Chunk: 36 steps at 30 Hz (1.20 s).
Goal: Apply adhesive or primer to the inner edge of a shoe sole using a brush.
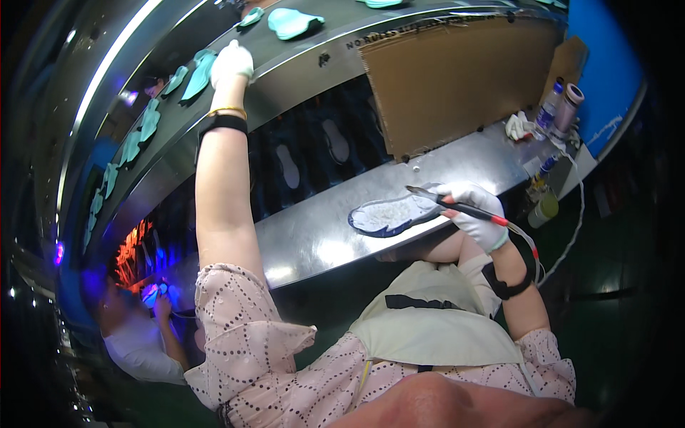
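Stretched far forward, my left hand (pixel 233 65) in a white glove is over the conveyor belt (pixel 257 53), beside a mint-green shoe piece (pixel 200 75). Its fingers point away and are mostly hidden by the back of the hand, so I cannot tell whether they grip the piece. My right hand (pixel 474 214), in a white glove with some fingertips bare, is closed round a black glue brush (pixel 471 209) with red bands and a pale tube at its end. Under the brush tip lies a shoe sole (pixel 389 214), whitish inside with a dark blue rim, on the metal ledge (pixel 314 246).
More mint-green pieces (pixel 292 24) lie along the belt. A cardboard sheet (pixel 457 85) stands behind the ledge; soles (pixel 287 166) rest on a dark lower level. Bottles (pixel 568 108) and a crumpled glove (pixel 519 127) are at right. Another person (pixel 143 349) works at left.
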Motion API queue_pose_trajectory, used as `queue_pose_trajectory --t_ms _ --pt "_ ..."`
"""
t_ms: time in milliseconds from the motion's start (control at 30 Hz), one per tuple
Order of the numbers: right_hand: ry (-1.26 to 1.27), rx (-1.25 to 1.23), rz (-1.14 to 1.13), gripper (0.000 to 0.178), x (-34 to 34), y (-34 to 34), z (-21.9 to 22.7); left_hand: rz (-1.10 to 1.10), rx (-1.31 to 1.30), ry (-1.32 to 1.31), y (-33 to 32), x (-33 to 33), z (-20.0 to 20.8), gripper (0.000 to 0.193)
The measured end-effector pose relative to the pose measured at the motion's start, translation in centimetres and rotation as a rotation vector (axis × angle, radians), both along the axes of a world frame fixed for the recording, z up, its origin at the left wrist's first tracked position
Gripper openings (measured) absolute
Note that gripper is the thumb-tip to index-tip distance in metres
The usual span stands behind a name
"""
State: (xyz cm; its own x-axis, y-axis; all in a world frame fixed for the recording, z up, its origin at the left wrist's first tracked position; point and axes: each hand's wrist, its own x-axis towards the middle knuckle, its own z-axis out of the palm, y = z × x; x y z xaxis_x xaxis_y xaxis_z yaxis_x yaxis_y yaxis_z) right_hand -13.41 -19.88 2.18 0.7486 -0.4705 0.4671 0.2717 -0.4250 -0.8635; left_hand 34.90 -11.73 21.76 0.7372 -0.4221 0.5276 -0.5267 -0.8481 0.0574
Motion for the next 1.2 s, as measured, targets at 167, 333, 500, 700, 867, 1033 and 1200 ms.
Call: queue_pose_trajectory --t_ms 167,333,500,700,867,1033,1200 --pt "0.146 0.191 -0.099 0.015 -0.2 -1.0 -1.5 0.345 0.326 -0.601 11.0 1.5 0.4 0.039" --pt "0.092 0.092 -0.062 0.017 0.8 0.0 -3.4 0.354 0.319 -0.1 12.7 2.8 -0.2 0.025" --pt "0.11 0.133 0.045 0.022 0.3 0.2 -4.2 -0.219 -0.104 -0.43 13.1 -3.7 -2.8 0.02" --pt "0.173 0.319 0.071 0.021 2.3 -0.5 -5.4 -1.322 -1.422 0.378 18.1 -11.2 -1.6 0.013" --pt "0.154 0.359 0.052 0.024 2.0 -1.4 -7.2 -1.561 -1.365 0.644 17.0 -18.1 -6.7 0.027" --pt "0.207 0.375 0.036 0.023 1.0 -0.9 -6.4 -1.363 -1.498 1.999 12.0 -24.6 -22.6 0.048" --pt "0.21 0.403 0.109 0.017 1.3 1.8 -3.6 -0.838 -1.72 2.447 15.5 -32.5 -26.1 0.079"
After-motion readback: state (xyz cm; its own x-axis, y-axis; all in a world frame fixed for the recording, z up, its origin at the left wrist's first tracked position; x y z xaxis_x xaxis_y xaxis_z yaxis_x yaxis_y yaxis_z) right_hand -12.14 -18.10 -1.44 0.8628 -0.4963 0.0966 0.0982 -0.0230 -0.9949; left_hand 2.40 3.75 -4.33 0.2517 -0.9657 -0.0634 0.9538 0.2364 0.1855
